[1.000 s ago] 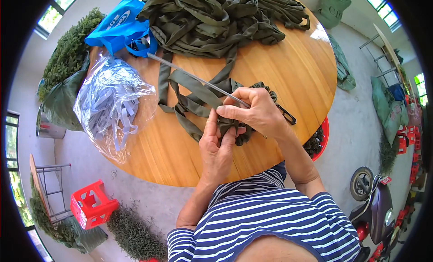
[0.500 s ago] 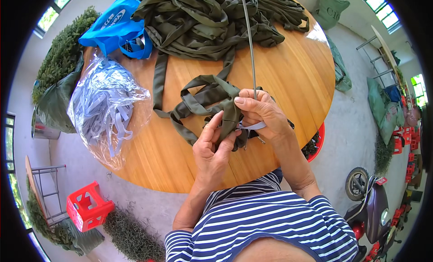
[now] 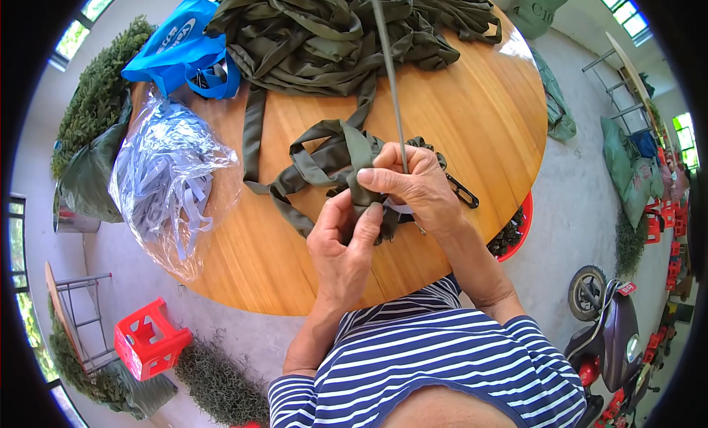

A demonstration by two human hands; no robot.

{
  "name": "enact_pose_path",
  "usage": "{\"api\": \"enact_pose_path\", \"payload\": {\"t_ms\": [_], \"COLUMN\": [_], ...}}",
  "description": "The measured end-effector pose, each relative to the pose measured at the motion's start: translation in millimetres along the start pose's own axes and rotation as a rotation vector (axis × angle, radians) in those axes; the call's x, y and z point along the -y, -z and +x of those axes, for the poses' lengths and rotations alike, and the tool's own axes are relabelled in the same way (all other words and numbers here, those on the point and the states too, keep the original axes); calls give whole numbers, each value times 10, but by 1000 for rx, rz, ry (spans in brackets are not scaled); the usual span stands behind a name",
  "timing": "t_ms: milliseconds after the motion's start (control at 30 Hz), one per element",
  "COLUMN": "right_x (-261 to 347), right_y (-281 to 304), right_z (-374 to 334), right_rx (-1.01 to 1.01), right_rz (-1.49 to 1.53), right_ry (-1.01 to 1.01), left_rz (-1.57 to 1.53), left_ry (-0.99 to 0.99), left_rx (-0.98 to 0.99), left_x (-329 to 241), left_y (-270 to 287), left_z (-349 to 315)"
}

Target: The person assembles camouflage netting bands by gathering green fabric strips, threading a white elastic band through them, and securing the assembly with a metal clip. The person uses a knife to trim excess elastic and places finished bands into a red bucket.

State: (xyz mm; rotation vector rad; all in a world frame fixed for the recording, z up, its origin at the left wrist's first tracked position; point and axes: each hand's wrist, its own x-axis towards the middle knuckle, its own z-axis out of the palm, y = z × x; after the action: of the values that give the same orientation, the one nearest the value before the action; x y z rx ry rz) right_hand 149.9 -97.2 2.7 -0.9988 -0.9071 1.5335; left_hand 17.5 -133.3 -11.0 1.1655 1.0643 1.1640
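Observation:
In the middle of the table, my left hand [image 3: 341,244] pinches an olive-green fabric strap [image 3: 360,149] between thumb and fingers. My right hand [image 3: 419,185] is closed round the lower part of a long thin metal rod [image 3: 391,74], its thumb pressed on the same strap. Loose loops of the strap lie just left of the hands. A pale lilac tape [image 3: 399,207] shows partly beneath my right hand. Beside that hand lies a black slotted piece [image 3: 462,191]. From the loops, strap runs back to a large olive-green fabric heap [image 3: 317,44]; the rod's far end passes over it.
Clear plastic wrapping with lilac tapes [image 3: 173,181] and a blue bag [image 3: 173,56] sit on the left of the round wooden table [image 3: 487,140]. Right of it stands a red tub [image 3: 526,225]. A red stool [image 3: 151,339], dark greenery [image 3: 217,380] and a motor scooter [image 3: 616,339] are on the floor.
Both hands have shifted slightly left. My right thumb has come down onto the strap, and the rod's upper end has swung left. The black slotted piece has come into fuller view.

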Motion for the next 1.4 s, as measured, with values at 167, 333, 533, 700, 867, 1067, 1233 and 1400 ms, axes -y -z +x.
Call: {"api": "enact_pose_path", "payload": {"t_ms": [167,333,533,700,867,1067,1233,1400], "right_x": [24,44,30,49,51,41,-24,20], "right_y": [40,36,56,64,73,42,114,70], "right_z": [-22,-48,-54,-41,-11,-24,-14,-50], "right_rx": [26,35,75,55,215,126,114,122], "right_rz": [72,-29,-109,-81,-31,-43,-96,3], "right_ry": [-68,-105,-105,-132,-232,-187,-123,-138], "left_rz": [-422,-306,-177,-761,-1400,-1078,-269,-185], "left_ry": [186,149,130,322,458,524,70,87], "left_rx": [108,77,88,215,341,425,-108,45], "left_x": [-39,1,55,38,162,223,-29,51], "left_y": [137,121,174,211,240,237,44,194], "left_z": [59,60,87,137,121,73,29,40]}}
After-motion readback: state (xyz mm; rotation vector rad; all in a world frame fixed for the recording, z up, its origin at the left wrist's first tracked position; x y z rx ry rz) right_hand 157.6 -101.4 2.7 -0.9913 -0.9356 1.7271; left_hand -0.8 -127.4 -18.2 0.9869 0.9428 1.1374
